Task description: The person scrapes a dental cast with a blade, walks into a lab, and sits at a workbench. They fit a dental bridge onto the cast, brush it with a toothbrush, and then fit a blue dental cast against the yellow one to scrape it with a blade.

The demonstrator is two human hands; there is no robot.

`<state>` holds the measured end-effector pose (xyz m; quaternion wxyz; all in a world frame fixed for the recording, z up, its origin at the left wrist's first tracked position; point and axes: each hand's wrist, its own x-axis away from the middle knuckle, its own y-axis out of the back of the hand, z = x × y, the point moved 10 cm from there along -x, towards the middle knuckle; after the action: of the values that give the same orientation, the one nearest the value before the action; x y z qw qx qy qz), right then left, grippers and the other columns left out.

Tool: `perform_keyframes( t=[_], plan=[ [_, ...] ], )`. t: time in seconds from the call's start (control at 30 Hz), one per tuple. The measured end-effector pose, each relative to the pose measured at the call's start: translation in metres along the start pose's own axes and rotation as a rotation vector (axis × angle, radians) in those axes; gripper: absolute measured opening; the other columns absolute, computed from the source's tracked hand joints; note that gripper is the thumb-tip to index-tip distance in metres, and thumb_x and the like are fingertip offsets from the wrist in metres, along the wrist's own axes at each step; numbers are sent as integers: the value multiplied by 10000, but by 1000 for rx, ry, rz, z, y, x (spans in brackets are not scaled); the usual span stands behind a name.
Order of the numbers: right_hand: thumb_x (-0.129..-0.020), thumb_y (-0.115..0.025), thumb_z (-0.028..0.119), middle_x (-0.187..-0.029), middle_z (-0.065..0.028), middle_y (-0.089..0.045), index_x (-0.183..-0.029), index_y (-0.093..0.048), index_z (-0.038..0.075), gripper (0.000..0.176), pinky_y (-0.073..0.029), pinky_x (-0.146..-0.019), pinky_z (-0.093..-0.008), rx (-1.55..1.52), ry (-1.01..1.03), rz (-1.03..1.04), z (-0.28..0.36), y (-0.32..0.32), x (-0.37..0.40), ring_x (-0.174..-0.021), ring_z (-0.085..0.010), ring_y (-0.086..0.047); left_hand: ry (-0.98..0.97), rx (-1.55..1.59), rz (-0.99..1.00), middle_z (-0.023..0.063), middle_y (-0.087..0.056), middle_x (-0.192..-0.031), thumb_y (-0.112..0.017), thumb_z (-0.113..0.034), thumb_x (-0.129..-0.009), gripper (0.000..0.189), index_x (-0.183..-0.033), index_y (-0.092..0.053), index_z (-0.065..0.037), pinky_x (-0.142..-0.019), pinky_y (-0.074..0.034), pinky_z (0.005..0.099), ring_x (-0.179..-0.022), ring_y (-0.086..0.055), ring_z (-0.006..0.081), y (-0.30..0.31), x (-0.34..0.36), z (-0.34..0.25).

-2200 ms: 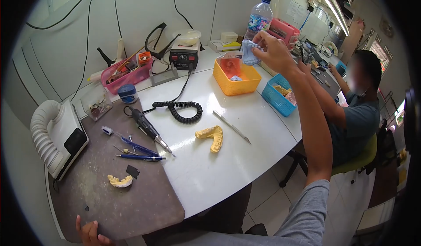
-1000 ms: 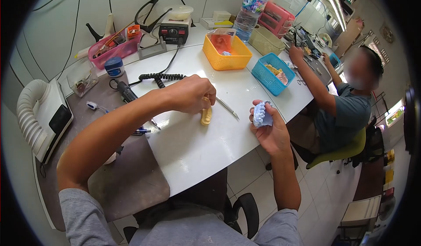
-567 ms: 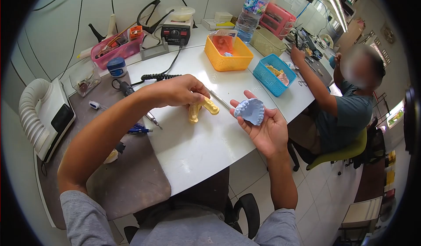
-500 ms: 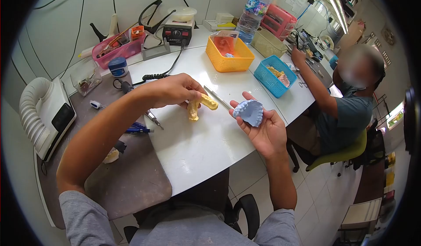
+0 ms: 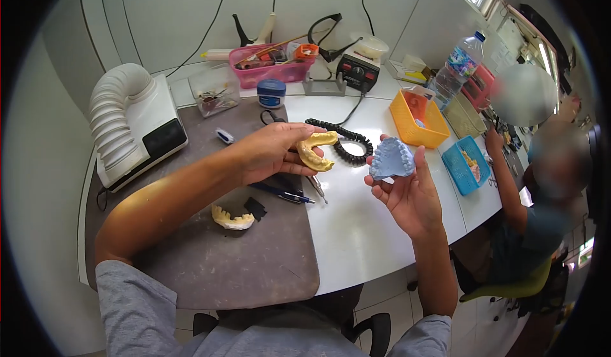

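My left hand (image 5: 280, 149) holds a yellow U-shaped dental piece (image 5: 312, 151) between thumb and fingers, its opening facing right. In my right hand (image 5: 412, 198) rests a blue dental model (image 5: 391, 158), with the fingers around its lower edge and the thumb at its right side. The two pieces are apart, held above the desk. Below my left forearm, a cream-coloured dental piece (image 5: 232, 218) lies on the brown mat (image 5: 210, 271) beside a small black scrap (image 5: 256, 208). A blue pen (image 5: 286, 194) and a handpiece tip (image 5: 318, 188) lie under my left hand.
A white hose unit (image 5: 143, 134) stands at the left. Behind are a pink basket (image 5: 270, 74), a blue-lidded jar (image 5: 271, 94) and a control box (image 5: 358, 70). Yellow (image 5: 420, 125) and blue (image 5: 466, 165) baskets and a water bottle (image 5: 456, 69) are at right, near a seated person (image 5: 531, 204).
The view has swung left. The yellow piece has turned, its opening now facing right, and the blue model is held more upright. The cream piece has come into full view.
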<state>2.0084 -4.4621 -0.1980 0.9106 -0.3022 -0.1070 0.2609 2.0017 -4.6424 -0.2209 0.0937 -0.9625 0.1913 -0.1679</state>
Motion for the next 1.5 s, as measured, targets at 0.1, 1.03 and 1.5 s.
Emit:
perform_keyframes(
  t=[0.1, 1.03, 1.5],
  plan=[
    [-1008, -280, 439, -1138, -191, -582, -1368, -390, 39, 549, -483, -735, -324, 7, -3, -29, 1, -24, -26, -883, -259, -593, -70, 133, -53, 145, -562, -1169, -435, -285, -1000, 481, -1370, -364, 14, -956, -510, 362, -1081, -607, 234, 15, 14, -7],
    [-649, -867, 242, -1263, -158, -551, -1276, -491, -29, 780, -416, -1049, -379, 1057, 366, 210, -14, -81, -52, -1180, -231, -549, -377, 5, 64, 117, -597, -1126, -609, -111, -913, 519, -1363, -396, 38, -885, -548, 275, -1006, -631, 160, 18, 41, 0],
    [-671, -857, 266, -1293, -169, -515, -1303, -434, -7, 808, -449, -1021, -396, 951, 292, 175, -24, -79, -53, -1191, -269, -541, -395, 78, 70, 112, -635, -1062, -628, -150, -911, 507, -1334, -427, 44, -803, -550, 252, -926, -636, 125, 21, 41, -1]
  ],
)
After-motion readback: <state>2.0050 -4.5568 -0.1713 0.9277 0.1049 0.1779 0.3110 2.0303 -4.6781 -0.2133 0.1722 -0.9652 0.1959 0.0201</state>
